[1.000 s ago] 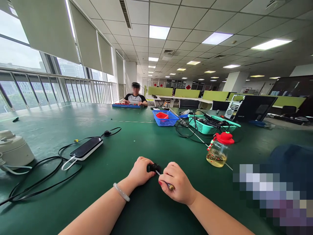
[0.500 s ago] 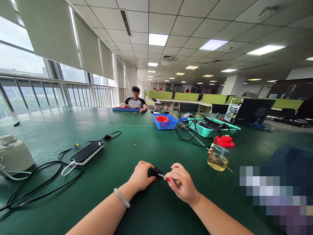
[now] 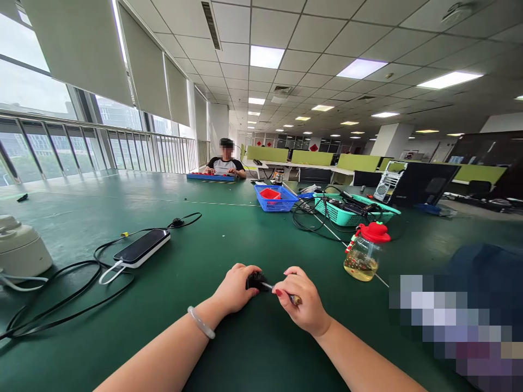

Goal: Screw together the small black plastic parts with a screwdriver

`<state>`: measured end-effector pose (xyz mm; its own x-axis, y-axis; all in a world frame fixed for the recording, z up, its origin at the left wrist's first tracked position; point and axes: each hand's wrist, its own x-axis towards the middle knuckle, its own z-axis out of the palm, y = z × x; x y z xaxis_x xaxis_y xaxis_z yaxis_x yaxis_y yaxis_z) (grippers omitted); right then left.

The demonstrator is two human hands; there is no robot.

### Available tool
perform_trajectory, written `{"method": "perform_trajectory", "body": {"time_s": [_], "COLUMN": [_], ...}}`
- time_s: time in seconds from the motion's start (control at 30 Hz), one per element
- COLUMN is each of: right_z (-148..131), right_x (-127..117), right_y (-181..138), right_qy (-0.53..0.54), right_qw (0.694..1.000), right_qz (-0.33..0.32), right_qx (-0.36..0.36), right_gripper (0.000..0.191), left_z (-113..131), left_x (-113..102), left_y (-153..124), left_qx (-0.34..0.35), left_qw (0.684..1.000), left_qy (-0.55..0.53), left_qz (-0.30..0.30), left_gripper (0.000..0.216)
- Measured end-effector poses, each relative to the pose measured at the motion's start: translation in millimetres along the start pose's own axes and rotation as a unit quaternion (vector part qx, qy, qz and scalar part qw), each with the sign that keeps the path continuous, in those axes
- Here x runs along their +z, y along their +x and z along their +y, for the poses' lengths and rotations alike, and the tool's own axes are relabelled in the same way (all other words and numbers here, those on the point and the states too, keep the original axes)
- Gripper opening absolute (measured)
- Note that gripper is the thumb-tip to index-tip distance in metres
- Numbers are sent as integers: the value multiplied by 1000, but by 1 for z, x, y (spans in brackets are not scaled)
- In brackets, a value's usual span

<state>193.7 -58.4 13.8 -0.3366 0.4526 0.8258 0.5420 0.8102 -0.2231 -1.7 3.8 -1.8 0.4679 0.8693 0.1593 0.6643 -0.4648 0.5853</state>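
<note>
My left hand (image 3: 236,287) is closed over a small black part (image 3: 256,281) and presses it down on the green table (image 3: 253,239). My right hand (image 3: 303,302) pinches a small screwdriver (image 3: 281,293); its thin metal shaft points left into the black part and its amber handle end sticks out past my fingers. A pale bangle sits on my left wrist. What the black part is cannot be made out.
A glass jar with a red lid (image 3: 365,251) stands right of my hands. A phone on a white power bank (image 3: 141,247) with black cables lies to the left, a white appliance (image 3: 20,246) beyond. Blue (image 3: 274,197) and teal (image 3: 347,209) baskets sit further back. A person (image 3: 225,161) sits far off.
My hands stay together on the black part. The right hand has turned slightly, so the screwdriver's handle end now shows further right; the view shifted a little.
</note>
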Motion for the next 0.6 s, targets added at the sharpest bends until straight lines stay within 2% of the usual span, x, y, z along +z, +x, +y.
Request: {"method": "perform_trajectory", "body": {"time_s": [0.43,0.6], "right_z": [6,9], "right_x": [1,2], "right_y": [-1,-1], "right_qy": [-24,-36], "right_qw": [999,996], "right_qz": [44,50], "right_qx": [13,66], "right_gripper": [18,20], "left_z": [0,-2], "left_x": [0,0], "left_y": [1,1], "left_qx": [10,11], "left_qw": [1000,1000], "left_qy": [3,10], "left_qz": [-2,-11], "left_gripper": [52,59]}}
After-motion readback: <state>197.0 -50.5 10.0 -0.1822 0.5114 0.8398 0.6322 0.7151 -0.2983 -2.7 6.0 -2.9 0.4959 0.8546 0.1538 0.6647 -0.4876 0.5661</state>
